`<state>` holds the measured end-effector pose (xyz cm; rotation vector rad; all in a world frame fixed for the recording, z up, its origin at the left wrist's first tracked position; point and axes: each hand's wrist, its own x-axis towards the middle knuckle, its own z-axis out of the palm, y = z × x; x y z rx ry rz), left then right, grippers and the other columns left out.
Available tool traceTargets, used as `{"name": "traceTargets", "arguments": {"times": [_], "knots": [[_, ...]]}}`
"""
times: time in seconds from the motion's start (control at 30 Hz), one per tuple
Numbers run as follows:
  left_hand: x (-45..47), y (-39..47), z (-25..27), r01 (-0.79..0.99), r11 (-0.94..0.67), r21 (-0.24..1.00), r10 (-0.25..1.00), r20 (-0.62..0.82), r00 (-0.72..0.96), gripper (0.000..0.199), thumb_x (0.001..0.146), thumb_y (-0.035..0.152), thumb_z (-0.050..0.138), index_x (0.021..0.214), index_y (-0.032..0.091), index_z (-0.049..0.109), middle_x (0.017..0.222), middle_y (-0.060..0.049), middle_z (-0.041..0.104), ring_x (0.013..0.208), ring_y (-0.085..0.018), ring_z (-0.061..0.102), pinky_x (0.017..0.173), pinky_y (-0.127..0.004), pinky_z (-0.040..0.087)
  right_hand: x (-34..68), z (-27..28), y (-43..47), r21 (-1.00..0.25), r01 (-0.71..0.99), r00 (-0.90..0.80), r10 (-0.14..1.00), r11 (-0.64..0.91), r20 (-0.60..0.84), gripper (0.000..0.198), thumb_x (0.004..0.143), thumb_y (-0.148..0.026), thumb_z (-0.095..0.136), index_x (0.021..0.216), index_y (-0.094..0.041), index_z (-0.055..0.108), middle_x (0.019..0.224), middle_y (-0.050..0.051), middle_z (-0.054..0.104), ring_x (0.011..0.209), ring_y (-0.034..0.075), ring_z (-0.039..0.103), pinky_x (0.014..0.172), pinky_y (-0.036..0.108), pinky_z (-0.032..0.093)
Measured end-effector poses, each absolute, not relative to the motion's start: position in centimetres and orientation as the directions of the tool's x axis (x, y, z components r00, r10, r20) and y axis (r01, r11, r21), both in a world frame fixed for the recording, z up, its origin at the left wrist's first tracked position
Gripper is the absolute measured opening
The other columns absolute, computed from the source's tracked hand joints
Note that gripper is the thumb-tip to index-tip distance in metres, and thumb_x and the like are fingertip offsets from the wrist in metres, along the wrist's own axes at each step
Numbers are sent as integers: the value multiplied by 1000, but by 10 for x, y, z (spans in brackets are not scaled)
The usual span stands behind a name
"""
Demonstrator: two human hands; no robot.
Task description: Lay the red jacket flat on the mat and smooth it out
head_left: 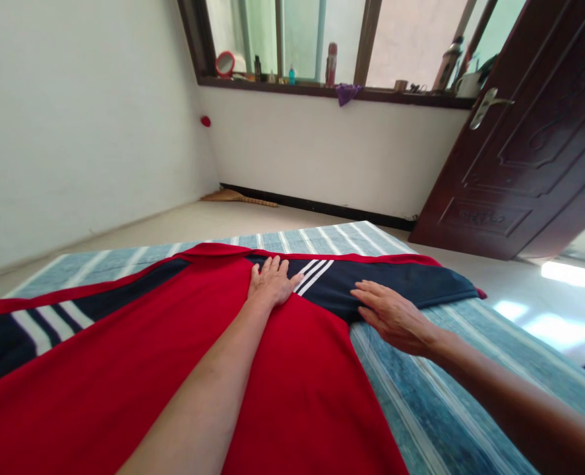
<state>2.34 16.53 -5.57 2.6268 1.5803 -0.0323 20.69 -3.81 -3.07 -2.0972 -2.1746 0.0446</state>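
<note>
Red shirt [138, 369] with navy sleeves and white stripes lies spread flat on blue striped mat [435, 409] on floor. Left hand [271, 282] open, palm down, fingers splayed, pressing on shirt where red body meets navy sleeve. Right hand [394, 318] open, flat, fingers together, resting on near edge of navy sleeve; grips nothing. Dark wooden door [529, 152] right; windowsill [322, 89] holds bottles behind.

A red shirt [124, 369] with navy sleeves and white stripes is lying over a blue, white-striped bedsheet [421, 396]; a dark brown door [534, 152] is standing beside white walls [74, 119].
</note>
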Motion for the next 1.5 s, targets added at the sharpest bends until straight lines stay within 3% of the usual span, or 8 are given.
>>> {"name": "traceTargets", "arguments": {"times": [0.17,0.4,0.77,0.87,1.03,1.17,1.27,1.5], "knots": [[23,166,-56,884,-466,49,881,-68,468,73,91,62,16,149,18,27,158,-7,16,146,-24,9,116,-50,9,219,-63,-13,-210,965,148,988,-156,-49,69,95,-58,26,148,-15,31,156,11,22,145,25,15,115,48,14],[24,167,-58,879,-474,50,878,-50,477,72,92,61,19,149,17,28,158,-8,16,146,-24,9,116,-51,9,243,-76,-13,-190,915,353,934,-357,-57,74,92,-65,22,149,-19,29,157,6,20,145,23,12,116,47,10],[19,127,-46,842,-539,16,838,110,534,48,99,41,30,134,13,47,149,-13,38,140,-24,28,115,-48,19,237,-82,-12,-161,932,332,943,-326,15,84,87,-73,23,149,-18,28,157,8,21,145,24,14,115,46,10],[20,78,-41,803,-595,37,804,52,593,50,99,45,30,136,15,45,151,-12,34,141,-23,26,115,-45,23,237,-82,-11,-166,930,334,942,-329,4,85,86,-74,22,150,-18,27,157,8,20,145,24,13,115,46,9],[19,-6,-50,679,-721,140,671,-104,734,69,95,59,28,147,14,29,157,-11,19,145,-23,12,117,-47,15,239,-79,-11,-176,922,343,939,-344,-40,84,87,-73,22,150,-17,25,158,8,17,145,24,10,115,46,7],[21,-25,-57,685,-710,164,674,-123,728,75,93,62,25,150,13,22,158,-11,13,146,-23,7,118,-48,10,234,-67,-16,-190,915,352,934,-356,-52,82,88,-70,25,149,-15,29,157,12,21,144,28,14,114,49,11],[23,-28,-54,703,-694,158,691,-127,711,74,94,61,24,150,13,21,158,-10,14,146,-23,6,118,-49,9,214,-59,-30,-191,905,388,922,-380,6,77,94,-62,20,148,-7,26,155,20,22,143,31,15,112,52,11],[0,-81,-37,677,-715,176,666,-124,736,66,95,54,32,147,13,30,157,-11,17,145,-24,11,117,-50,14,155,-58,-109,-225,951,241,964,-211,112,64,97,-53,29,145,-12,34,154,15,29,143,25,21,114,41,15]]}}
